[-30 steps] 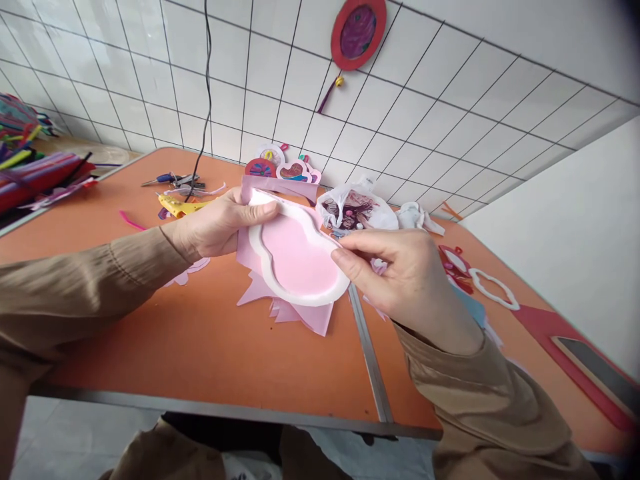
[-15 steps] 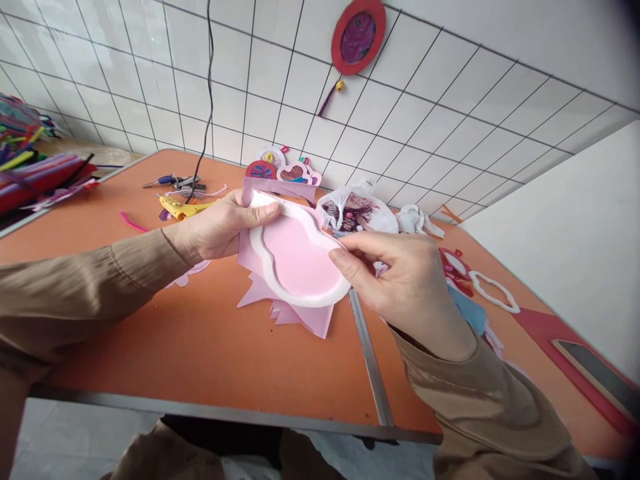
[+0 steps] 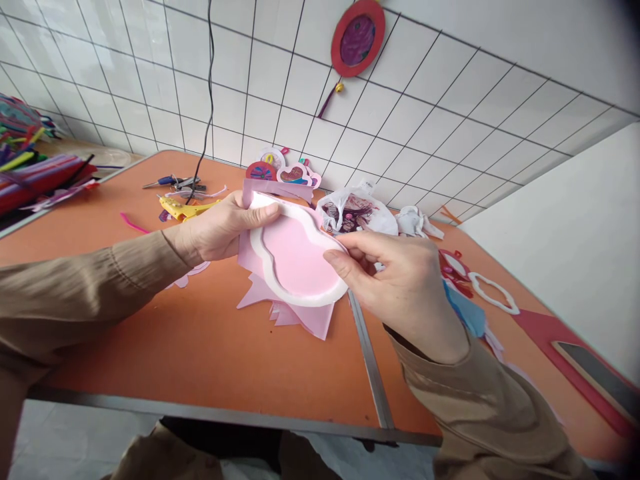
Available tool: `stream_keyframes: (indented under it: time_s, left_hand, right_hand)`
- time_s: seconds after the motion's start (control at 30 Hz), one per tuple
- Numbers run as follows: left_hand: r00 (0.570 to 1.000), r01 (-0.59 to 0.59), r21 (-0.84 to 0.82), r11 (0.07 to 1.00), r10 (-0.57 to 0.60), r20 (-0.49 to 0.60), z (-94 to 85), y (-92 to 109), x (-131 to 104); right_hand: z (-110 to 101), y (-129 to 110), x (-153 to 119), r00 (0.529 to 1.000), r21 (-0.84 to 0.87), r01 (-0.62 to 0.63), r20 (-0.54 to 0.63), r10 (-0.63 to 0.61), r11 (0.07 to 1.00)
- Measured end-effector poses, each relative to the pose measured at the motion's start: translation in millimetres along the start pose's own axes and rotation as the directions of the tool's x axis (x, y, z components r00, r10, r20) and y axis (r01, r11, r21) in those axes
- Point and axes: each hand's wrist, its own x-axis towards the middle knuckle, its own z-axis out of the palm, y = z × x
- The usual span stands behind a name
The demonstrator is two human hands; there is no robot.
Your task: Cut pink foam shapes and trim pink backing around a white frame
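A white cloud-shaped frame (image 3: 269, 267) lies against a pink felt sheet (image 3: 300, 257), both raised above the table. My left hand (image 3: 220, 227) is closed on their upper left end, its thumb flat on the white rim and the fingers hidden behind. On the right, my right hand (image 3: 395, 280) pinches the frame's right edge between thumb and fingers. Below the frame hang jagged points of pink felt (image 3: 300, 317); whether they join the held sheet, I cannot tell.
On the orange table (image 3: 200, 353) lie a yellow glue gun (image 3: 185, 208), pliers (image 3: 190, 183), a plastic bag (image 3: 357, 210), another white frame (image 3: 495, 293) and a phone (image 3: 595, 373) on red felt. Small felt ornaments (image 3: 280, 170) lean at the wall. A black cable (image 3: 209, 100) hangs down.
My right hand has shifted slightly left along the frame's right edge, its thumb further onto the white rim. The left hand keeps its hold in the same place.
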Motion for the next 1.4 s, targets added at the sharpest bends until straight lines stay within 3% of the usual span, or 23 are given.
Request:
stream_keyframes:
  time_s: [0.27, 0.8, 1.4]
  left_hand:
    - [1.000, 0.017, 0.010, 1.000, -0.017, 0.015, -0.9, -0.7, 0.2]
    - [0.999, 0.034, 0.030, 0.999, -0.035, 0.016, 0.3, 1.4, -2.3]
    - [0.999, 0.040, -0.005, 0.999, -0.040, 0.006, 1.3, 0.4, -2.5]
  right_hand:
    - [0.2, 1.2, 0.1, 0.996, -0.106, 0.086, 0.002, -0.086, 0.991]
    - [-0.1, -1.8, -1.1, 0.999, -0.063, 0.008, 0.033, -0.006, 0.998]
    - [0.7, 0.0, -1.3, 0.998, -0.123, 0.059, 0.025, -0.056, 0.991]
